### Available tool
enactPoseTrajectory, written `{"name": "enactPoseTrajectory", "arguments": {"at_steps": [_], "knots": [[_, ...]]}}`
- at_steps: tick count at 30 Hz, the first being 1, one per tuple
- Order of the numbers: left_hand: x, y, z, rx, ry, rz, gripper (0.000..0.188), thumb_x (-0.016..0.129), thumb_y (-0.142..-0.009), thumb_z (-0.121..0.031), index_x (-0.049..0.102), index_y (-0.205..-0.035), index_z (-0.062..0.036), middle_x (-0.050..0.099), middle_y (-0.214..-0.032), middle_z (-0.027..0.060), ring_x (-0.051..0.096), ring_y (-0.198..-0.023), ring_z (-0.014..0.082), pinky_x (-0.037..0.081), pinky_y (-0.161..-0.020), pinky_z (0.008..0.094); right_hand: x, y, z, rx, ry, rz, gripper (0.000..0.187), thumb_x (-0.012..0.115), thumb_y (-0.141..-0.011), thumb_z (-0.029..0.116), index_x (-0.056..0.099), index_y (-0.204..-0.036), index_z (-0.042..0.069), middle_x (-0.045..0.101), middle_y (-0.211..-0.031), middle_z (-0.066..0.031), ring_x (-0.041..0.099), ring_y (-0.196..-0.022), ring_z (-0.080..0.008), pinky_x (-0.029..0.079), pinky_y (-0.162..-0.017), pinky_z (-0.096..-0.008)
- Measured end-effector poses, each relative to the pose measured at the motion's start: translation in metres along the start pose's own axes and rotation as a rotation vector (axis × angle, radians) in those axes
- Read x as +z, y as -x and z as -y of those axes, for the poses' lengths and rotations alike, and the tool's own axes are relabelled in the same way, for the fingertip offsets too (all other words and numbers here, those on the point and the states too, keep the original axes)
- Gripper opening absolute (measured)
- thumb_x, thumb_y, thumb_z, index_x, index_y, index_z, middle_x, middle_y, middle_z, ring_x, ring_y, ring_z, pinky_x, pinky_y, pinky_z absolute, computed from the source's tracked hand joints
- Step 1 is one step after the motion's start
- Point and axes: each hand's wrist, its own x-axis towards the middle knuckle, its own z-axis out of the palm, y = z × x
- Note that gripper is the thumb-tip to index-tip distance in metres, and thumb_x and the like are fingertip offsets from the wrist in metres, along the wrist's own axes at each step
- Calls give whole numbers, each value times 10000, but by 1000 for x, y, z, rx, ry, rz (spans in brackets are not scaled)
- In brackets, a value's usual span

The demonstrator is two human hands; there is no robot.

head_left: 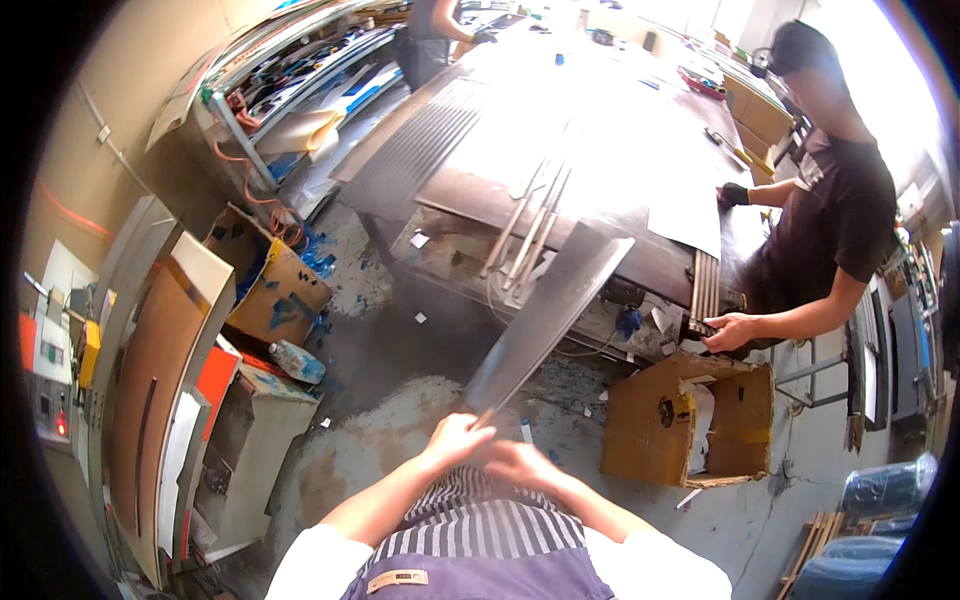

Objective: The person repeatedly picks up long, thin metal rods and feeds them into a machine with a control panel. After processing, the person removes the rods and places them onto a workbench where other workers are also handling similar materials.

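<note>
My left hand (455,441) is closed round the near end of a long dark grey metal strip (545,325). The strip looks like a shallow channel with a raised edge. It slants up and away to the right, and its far end overlaps the front edge of the worktable (450,205) in the view. Close beside the strip's near end, a little to the right, is my right hand (522,466). Motion blurs its fingers, so its grip is unclear. Several thin rods (530,235) lie on the table, jutting over its front edge.
At the right a co-worker (820,170) stands by the table, one hand on a bundle of strips (706,285). A cardboard box (648,420) stands on the floor below. Leaning boards (160,400) and another carton (280,290) are on the left. Another person (428,45) stands far back.
</note>
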Motion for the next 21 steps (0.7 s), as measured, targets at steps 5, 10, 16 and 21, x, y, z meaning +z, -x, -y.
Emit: {"name": "enactPoseTrajectory", "arguments": {"at_steps": [5,10,16,21], "knots": [[-87,153,86,-136,12,-75,376,761,-778,-361,636,-712,-13,538,-567,23,447,-566,86,403,-543,319,-7,-42,26,-350,434,-808,574,674,-719,-67,499,-1256,37,507,-1262,-172,621,-841,-276,530,-751,-350],[-149,321,169,-86,85,-356,292,767,-788,-273,616,-693,-42,460,-540,4,389,-538,61,331,-487,288,57,-104,137,-603,713,-647,631,569,-747,-104,500,-1343,89,402,-1408,-172,508,-1167,-339,450,-990,-388],[-196,488,245,-142,-166,-718,253,761,-770,-264,612,-737,-62,570,-573,112,522,-498,295,414,-491,366,195,-137,252,-1032,1053,-481,267,639,-744,24,662,-1006,73,591,-1073,-42,569,-922,-263,456,-808,-384],[-233,591,289,-276,-545,-1201,266,787,-728,-242,575,-783,-91,619,-633,67,590,-556,257,456,-542,374,326,-159,330,-1319,1039,-400,295,672,-668,82,642,-961,63,580,-1017,-32,536,-958,-257,415,-870,-416]]}}
